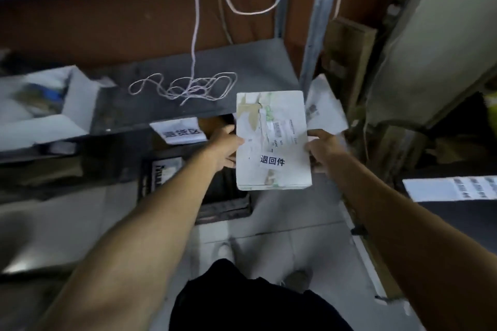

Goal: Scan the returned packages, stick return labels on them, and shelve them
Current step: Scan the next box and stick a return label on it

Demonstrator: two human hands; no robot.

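White open cartons [40, 113] lay blurred at the far left on the dark shelf [150, 105]. Further along the same shelf a tangle of pale string [185, 86] sat in loose loops, with one strand running straight up from it out of view. A paper sign [178, 131] with printed characters hung from the shelf's front edge, just left of the left hand [227, 146]. Below the shelf a dark crate [215, 196] stood on the tiled floor.

The left hand gripped the left edge of the box [271, 140], thumb on top and fingers curled underneath. The box, white with torn tape and an old shipping label, was held in the air in front of the shelf's right end, its far edge overlapping the shelf lip. A white return label [272, 161] with bold black characters was stuck flat on the near half of its top face. The right hand [321, 149] held the box's right edge in the same way, thumb over the top.

Behind that hand a white parcel [324, 110] leaned by the metal upright [313, 43]. At the far right a sheet of printed labels [457, 188] lay on a dark surface
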